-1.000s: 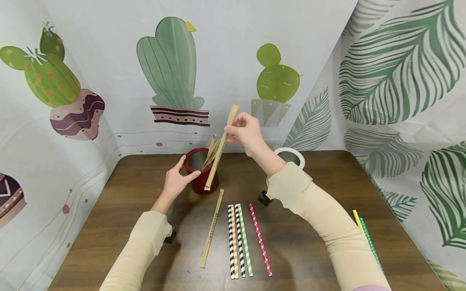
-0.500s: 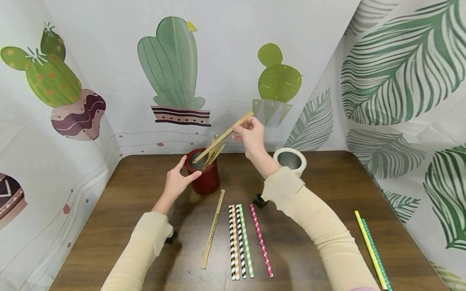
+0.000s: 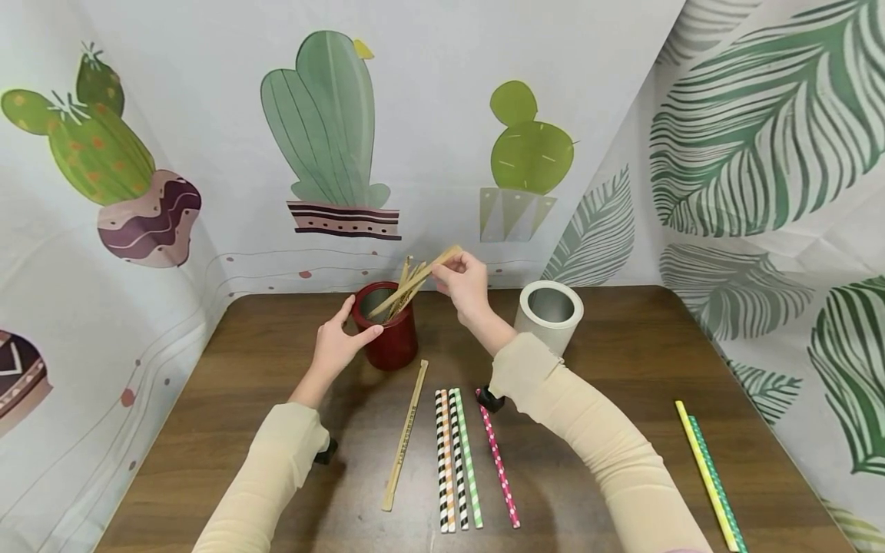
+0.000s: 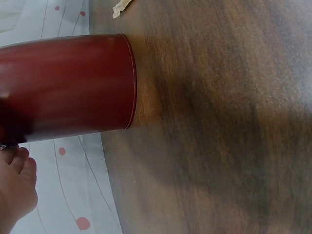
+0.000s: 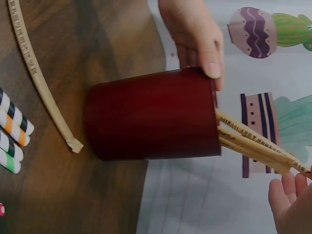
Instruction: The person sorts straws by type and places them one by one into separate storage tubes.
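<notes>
My left hand (image 3: 334, 347) holds the dark red cup (image 3: 391, 349) at its rim, thumb on the near side and fingers at the left. My right hand (image 3: 466, 286) pinches the upper end of a thin stick (image 3: 419, 279) wrapped in printed brown paper. It slants down into the cup's mouth, among several similar wrapped sticks (image 5: 248, 147) leaning out of the cup. In the right wrist view, the left thumb (image 5: 211, 67) lies over the cup's rim. Another wrapped stick (image 3: 406, 434) lies on the table in front of the cup.
On the wooden table (image 3: 228, 399) lie several striped paper straws (image 3: 452, 461) and a pink dotted straw (image 3: 499, 461). An off-white cup (image 3: 544, 326) stands at the back right. Yellow (image 3: 705, 476) and green (image 3: 719, 484) straws lie near the right edge. A patterned cloth (image 3: 429, 138) hangs behind.
My right hand has tilted the wrapped stick from steep to slanting and lowered its bottom end from in front of the red cup into the cup's mouth. The left hand stays put.
</notes>
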Action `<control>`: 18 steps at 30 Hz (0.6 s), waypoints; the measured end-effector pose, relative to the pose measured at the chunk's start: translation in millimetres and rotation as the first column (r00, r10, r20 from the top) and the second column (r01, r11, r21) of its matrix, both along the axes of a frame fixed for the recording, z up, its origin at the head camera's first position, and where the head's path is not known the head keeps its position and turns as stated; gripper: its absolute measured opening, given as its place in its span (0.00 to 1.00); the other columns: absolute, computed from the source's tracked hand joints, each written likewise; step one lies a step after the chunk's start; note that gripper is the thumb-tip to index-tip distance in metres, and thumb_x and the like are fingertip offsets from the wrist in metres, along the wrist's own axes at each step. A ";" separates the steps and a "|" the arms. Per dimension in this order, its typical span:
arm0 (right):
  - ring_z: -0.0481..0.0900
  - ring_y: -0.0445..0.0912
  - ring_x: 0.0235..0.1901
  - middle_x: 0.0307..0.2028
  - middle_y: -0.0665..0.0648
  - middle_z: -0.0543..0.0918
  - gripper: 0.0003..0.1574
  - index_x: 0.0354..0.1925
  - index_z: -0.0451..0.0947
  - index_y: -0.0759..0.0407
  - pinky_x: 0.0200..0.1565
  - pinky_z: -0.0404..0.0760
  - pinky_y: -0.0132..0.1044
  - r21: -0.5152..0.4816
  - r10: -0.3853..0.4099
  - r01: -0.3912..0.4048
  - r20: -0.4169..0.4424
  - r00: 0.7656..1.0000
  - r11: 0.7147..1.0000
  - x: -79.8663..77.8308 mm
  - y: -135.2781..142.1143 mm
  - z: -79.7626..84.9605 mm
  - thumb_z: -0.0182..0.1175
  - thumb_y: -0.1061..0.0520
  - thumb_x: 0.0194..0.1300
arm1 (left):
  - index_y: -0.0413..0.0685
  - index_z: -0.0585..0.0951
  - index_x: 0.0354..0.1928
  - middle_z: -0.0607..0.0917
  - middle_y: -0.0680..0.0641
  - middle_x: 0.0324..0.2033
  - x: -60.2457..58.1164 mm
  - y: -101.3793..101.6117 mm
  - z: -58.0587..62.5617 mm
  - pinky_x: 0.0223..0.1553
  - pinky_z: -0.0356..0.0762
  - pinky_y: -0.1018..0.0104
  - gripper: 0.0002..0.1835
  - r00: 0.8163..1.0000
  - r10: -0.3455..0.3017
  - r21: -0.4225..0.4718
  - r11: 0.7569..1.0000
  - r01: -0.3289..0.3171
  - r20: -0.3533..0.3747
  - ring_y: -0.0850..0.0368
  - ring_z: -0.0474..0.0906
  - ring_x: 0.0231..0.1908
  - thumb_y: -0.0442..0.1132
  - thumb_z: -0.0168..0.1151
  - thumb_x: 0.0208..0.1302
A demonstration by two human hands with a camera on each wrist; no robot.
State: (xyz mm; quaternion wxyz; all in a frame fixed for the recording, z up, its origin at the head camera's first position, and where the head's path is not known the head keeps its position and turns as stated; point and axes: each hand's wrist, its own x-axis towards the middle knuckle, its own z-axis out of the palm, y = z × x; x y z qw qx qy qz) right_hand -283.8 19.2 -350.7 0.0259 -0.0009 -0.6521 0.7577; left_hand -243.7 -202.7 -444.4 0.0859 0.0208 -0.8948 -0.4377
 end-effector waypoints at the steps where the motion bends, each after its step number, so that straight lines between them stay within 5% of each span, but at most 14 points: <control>1: 0.77 0.39 0.23 0.19 0.46 0.75 0.08 0.24 0.71 0.58 0.29 0.79 0.34 0.009 0.003 -0.003 0.000 1.000 1.000 -0.1 -0.8 -2.1 0.60 0.67 0.52 | 0.55 0.59 0.65 0.65 0.42 0.61 0.1 0.0 -0.1 0.54 0.65 0.48 0.46 1.000 0.000 0.000 1.000 0.000 0.000 0.41 0.65 0.58 0.61 0.64 0.44; 11: 0.71 0.38 0.24 0.23 0.50 0.74 0.04 0.26 0.75 0.64 0.30 0.74 0.34 0.212 0.023 -0.010 -0.059 0.998 0.977 0.0 -10.4 -16.4 0.62 0.64 0.51 | 0.58 0.59 0.65 0.65 0.43 0.61 0.3 0.2 -1.0 0.55 0.65 0.49 0.45 1.000 0.005 0.005 1.000 -0.005 0.000 0.42 0.65 0.58 0.61 0.64 0.44; 18: 0.75 0.46 0.36 0.36 0.57 0.78 0.08 0.30 0.80 0.61 0.36 0.72 0.30 0.471 0.122 -0.052 -0.120 0.985 0.881 5.1 -16.6 -22.7 0.63 0.58 0.48 | 0.57 0.58 0.66 0.64 0.42 0.62 0.4 0.0 -0.9 0.55 0.65 0.48 0.46 1.000 -0.007 0.012 1.000 0.007 0.002 0.41 0.64 0.58 0.62 0.63 0.44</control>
